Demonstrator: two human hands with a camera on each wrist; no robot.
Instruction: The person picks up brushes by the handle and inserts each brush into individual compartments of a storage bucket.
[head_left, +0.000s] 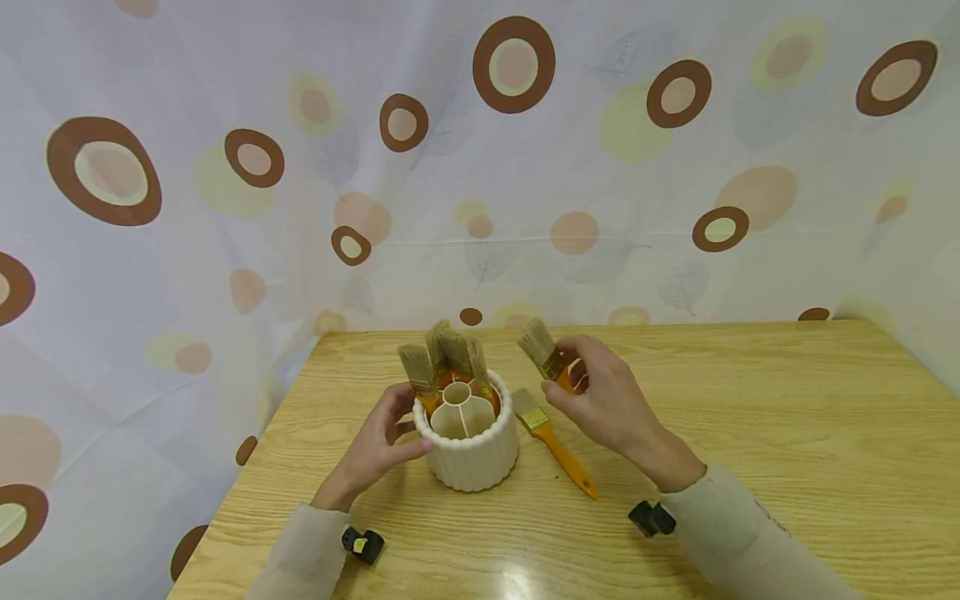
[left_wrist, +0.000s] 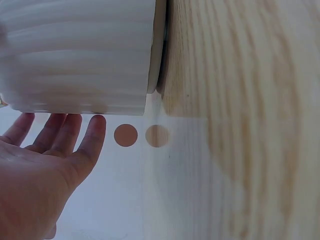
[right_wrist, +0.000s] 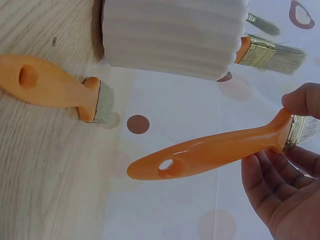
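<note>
A white ribbed round holder (head_left: 474, 458) with a divided insert stands on the table. Several paintbrushes (head_left: 417, 367) stand in its rear and side compartments, bristles up; the front compartments hold none. My left hand (head_left: 378, 450) holds the holder's left side, thumb at the front near the rim, fingertips touching the ribbed wall (left_wrist: 80, 70). Right of the holder, my right hand (head_left: 607, 396) pinches another paintbrush (right_wrist: 210, 152) near its metal band, raised above the table. Its bristles point up and its orange handle hangs down. One more paintbrush (head_left: 562, 458) lies flat beside the holder.
The light wooden table (head_left: 787, 433) extends widely to the right. Behind it and on the left hangs a pale curtain (head_left: 450, 183) with brown and beige ovals. Black wrist cameras (head_left: 363, 545) sit at both sleeves.
</note>
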